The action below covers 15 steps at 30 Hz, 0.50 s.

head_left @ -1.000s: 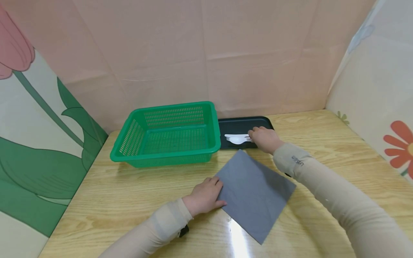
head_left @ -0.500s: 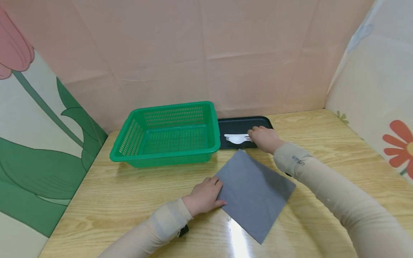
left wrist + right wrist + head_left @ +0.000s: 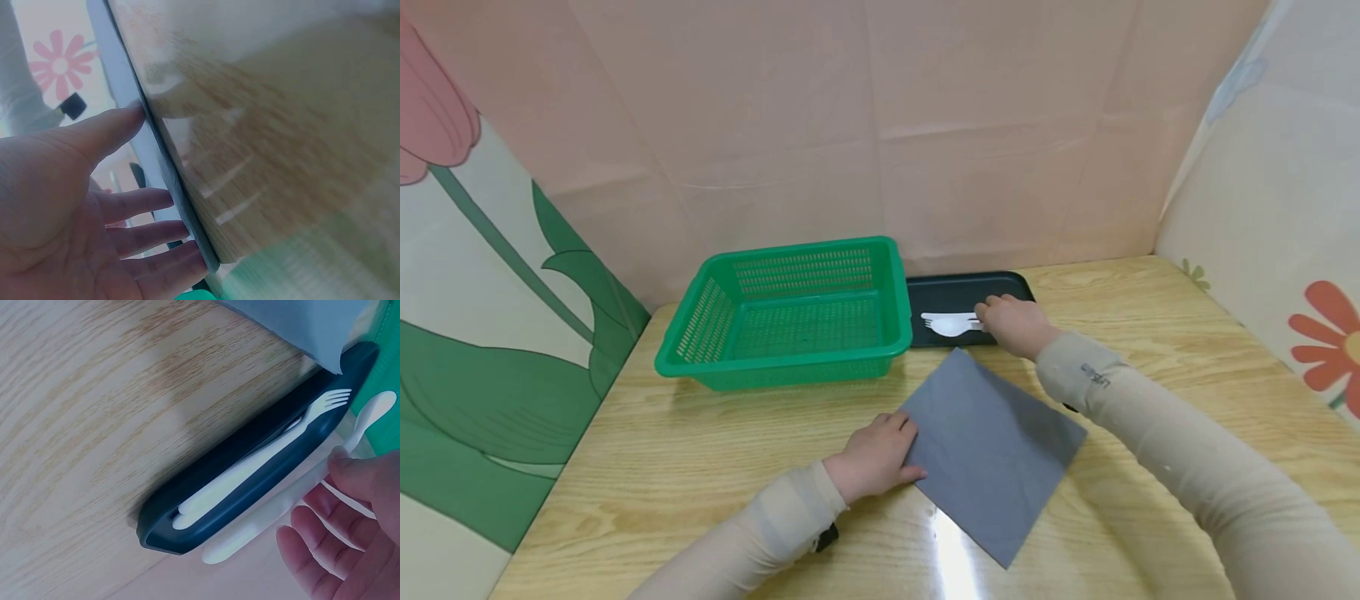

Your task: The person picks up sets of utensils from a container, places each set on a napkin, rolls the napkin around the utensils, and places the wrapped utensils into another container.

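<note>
From the head, the left hand (image 3: 876, 457) touches the left edge of a grey sheet (image 3: 996, 454) on the table (image 3: 715, 467), while the right hand (image 3: 1015, 323) is at a black tray (image 3: 958, 288) beside a green basket (image 3: 797, 361). In the left wrist view, the left fingers are extended and unclenched, tips at the sheet's edge. In the right wrist view, thumb and fingers pinch a white utensil (image 3: 275, 505) alongside a fork (image 3: 259, 459) lying in the tray.

Two long beige sleeves (image 3: 1180, 458) are worn, lightly wrinkled — the right one is marked with small dark lettering (image 3: 1094, 375) — and a small black block (image 3: 827, 537) is seen beneath each.
</note>
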{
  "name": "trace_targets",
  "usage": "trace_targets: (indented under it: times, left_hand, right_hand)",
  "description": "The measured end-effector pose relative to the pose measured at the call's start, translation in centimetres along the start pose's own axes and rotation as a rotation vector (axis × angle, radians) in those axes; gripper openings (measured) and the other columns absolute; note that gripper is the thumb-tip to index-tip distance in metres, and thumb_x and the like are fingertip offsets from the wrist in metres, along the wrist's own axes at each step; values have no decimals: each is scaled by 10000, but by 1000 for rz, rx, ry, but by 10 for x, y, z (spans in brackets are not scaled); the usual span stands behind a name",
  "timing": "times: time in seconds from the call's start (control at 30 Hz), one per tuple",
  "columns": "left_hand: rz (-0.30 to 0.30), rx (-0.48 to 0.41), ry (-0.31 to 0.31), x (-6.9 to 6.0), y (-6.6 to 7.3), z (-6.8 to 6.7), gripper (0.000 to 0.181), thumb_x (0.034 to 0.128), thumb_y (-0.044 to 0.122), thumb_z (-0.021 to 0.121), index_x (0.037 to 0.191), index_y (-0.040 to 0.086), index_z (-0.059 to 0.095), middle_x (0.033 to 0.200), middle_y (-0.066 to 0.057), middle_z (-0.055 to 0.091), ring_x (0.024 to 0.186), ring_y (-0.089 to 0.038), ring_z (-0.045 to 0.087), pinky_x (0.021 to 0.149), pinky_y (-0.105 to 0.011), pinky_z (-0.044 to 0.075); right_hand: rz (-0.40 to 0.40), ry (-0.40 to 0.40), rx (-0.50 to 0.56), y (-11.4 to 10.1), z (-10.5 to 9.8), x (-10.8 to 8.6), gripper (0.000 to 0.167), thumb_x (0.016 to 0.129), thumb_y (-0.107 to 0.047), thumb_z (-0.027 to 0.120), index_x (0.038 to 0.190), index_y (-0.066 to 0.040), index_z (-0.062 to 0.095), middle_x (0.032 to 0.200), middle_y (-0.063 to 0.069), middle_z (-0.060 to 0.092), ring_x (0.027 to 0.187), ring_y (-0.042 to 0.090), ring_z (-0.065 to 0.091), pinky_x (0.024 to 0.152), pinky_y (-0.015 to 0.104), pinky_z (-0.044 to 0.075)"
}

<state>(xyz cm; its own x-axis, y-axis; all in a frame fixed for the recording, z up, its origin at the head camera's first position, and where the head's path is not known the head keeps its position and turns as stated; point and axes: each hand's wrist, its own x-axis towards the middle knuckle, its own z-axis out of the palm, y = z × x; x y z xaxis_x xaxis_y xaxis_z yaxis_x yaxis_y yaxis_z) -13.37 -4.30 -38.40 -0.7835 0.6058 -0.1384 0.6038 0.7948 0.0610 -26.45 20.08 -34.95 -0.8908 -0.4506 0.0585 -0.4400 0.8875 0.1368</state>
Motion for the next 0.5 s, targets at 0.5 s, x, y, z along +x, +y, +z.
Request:
trace_targets:
  times: [0.5]
  left_hand:
    - [1,11,-1,0,0,-1,521,871,473,598,1192,66,551,1244,-78,544,1131,-221,542,839,-306,525]
  right_hand:
    - [13,-37,-2,0,-3,-2,62,887,-126,622,885,-67,603,817,72,595,705,220,549,612,358,515]
